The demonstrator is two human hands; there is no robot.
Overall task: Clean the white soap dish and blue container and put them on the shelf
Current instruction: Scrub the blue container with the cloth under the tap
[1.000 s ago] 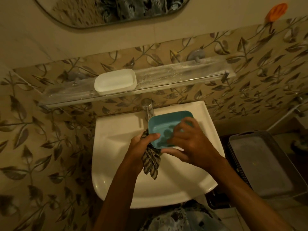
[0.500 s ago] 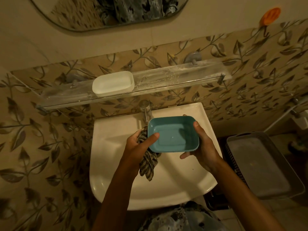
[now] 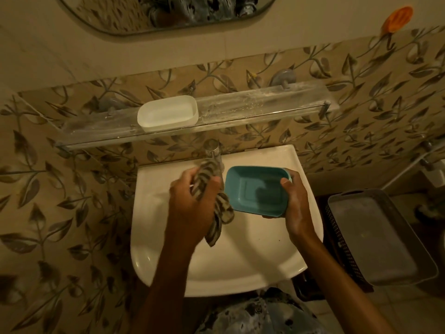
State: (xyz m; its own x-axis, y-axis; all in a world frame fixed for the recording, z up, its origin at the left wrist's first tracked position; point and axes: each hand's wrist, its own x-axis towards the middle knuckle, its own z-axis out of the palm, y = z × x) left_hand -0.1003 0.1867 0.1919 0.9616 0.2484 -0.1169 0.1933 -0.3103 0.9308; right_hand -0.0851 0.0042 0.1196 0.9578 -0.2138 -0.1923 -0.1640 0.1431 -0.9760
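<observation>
My right hand (image 3: 295, 203) holds the blue container (image 3: 255, 191) by its right end, open side up, over the white sink (image 3: 240, 266). To its left, my left hand (image 3: 190, 201) grips a striped cloth (image 3: 220, 215) that hangs down past the container's left edge. The white soap dish (image 3: 168, 113) sits on the clear glass shelf (image 3: 260, 106) above the tap, left of the shelf's middle.
A chrome tap (image 3: 213, 150) stands at the back of the sink, right behind my left hand. A grey basket with a flat lid (image 3: 375, 235) sits low at the right. A mirror (image 3: 168, 13) hangs above, and an orange hook (image 3: 397, 19) is on the wall.
My left hand let go of the container's left edge and drew back left with the cloth. The right hand alone now holds the container, shifted slightly right.
</observation>
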